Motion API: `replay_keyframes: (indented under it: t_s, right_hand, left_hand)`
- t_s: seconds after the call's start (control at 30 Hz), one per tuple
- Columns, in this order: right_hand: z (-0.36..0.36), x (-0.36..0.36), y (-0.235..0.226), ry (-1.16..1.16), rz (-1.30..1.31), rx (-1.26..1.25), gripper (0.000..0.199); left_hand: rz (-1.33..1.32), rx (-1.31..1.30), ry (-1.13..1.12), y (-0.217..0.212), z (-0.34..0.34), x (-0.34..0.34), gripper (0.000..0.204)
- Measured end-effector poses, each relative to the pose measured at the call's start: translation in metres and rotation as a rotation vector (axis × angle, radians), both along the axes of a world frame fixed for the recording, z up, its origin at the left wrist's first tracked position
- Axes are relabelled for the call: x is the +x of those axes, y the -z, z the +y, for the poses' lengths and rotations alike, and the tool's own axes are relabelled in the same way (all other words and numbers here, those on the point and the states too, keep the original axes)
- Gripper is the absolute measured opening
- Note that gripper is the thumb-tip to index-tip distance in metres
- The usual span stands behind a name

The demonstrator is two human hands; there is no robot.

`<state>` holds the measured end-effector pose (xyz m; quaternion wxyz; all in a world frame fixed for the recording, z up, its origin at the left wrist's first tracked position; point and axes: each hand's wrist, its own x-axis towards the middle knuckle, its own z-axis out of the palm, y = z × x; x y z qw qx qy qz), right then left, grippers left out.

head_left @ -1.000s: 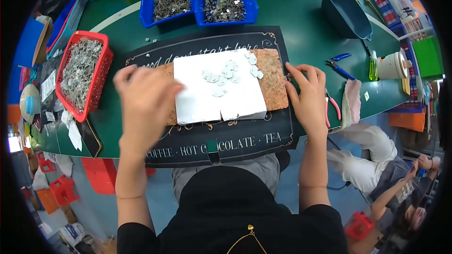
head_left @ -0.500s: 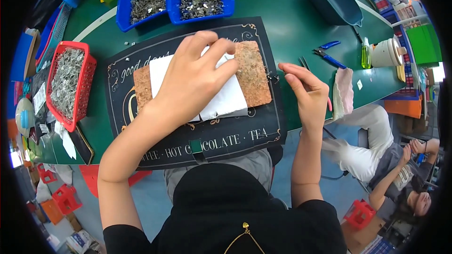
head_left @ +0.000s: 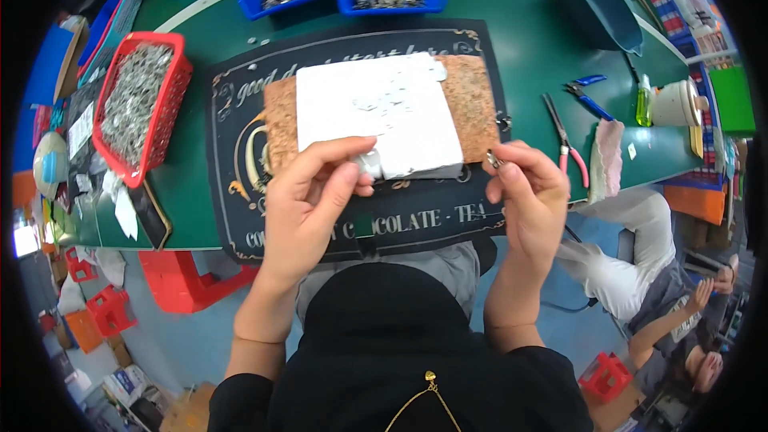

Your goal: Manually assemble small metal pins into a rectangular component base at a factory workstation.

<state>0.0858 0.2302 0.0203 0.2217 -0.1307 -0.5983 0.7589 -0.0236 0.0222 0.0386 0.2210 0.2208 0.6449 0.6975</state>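
My left hand [head_left: 300, 204] is closed at the near edge of a white block [head_left: 336, 108], with thumb and index finger on a small pale, shiny piece [head_left: 368, 163]. My right hand [head_left: 530, 192] pinches a small metal piece [head_left: 494, 159] just off the block's right side; its exact kind is too small to tell. Several small clear or silvery pieces [head_left: 392, 96] lie on the white block. Under the block is a brown cork-like board [head_left: 470, 96], resting on a black printed mat [head_left: 240, 128].
Two blue bins [head_left: 392, 8] of small metal parts stand at the back. A red basket [head_left: 164, 124] is on the left, a dark green tub [head_left: 592, 12] back right. Pink-handled pliers [head_left: 565, 148], blue-handled cutters [head_left: 590, 100] and a cloth [head_left: 606, 160] lie right. Another person [head_left: 672, 312] sits lower right.
My left hand has come back from above the white block to its near edge, uncovering the pieces on top. The metal piece in my right hand now shows. The whole view has shifted.
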Motion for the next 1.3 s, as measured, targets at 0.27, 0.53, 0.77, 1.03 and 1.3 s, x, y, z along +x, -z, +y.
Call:
replay_keyframes:
  t_s: [0.27, 0.53, 0.77, 1.03, 1.3]
  right_hand:
    - [-0.044, -0.019, -0.018, -0.141, -0.083, 0.033, 0.016]
    - [-0.077, -0.036, -0.011, -0.186, -0.031, -0.118, 0.014]
    - [-0.098, -0.040, -0.014, -0.301, 0.006, -0.239, 0.016]
    - [-0.103, -0.037, -0.017, -0.239, -0.034, -0.035, 0.011]
    - [-0.100, -0.035, 0.006, 0.013, 0.145, 0.487, 0.013]
  left_hand:
    - [-0.194, 0.149, 0.009, 0.006, -0.014, 0.005, 0.032]
    - [0.154, 0.174, -0.146, 0.018, -0.020, 0.004, 0.008]
    - [0.039, 0.284, -0.124, 0.017, -0.029, 0.014, 0.011]
    - [-0.069, 0.387, -0.142, 0.021, -0.024, 0.019, 0.017]
    - [-0.197, 0.226, -0.238, 0.013, -0.017, 0.031, 0.025]
